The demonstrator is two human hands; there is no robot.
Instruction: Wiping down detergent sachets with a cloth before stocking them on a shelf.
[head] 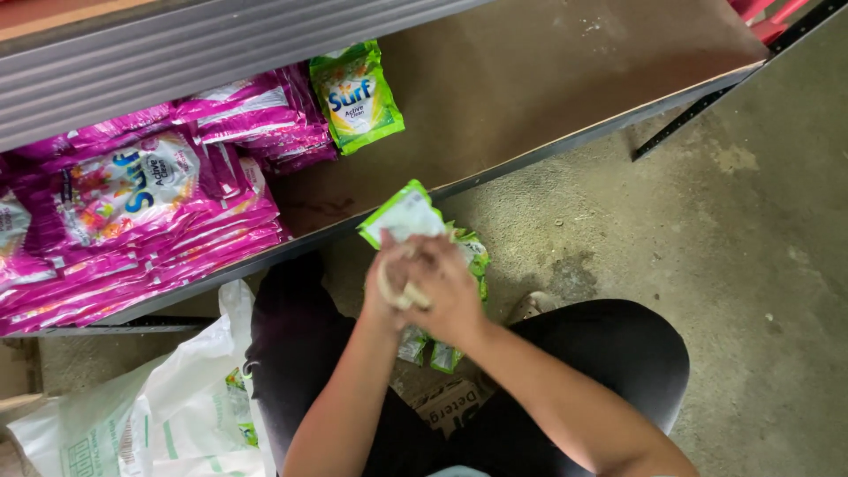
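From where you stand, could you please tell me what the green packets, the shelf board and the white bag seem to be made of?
Green packets held by the left hand and right hand: probably thin plastic film, glossy and crinkled. Shelf board: looks like brown pressed board or wood, matt and scuffed, with a grey metal-looking front edge. White bag: likely thin plastic, slightly see-through and creased.

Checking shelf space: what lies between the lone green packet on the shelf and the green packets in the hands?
In the head view, only bare brown shelf board separates lone green packet from held green packets.
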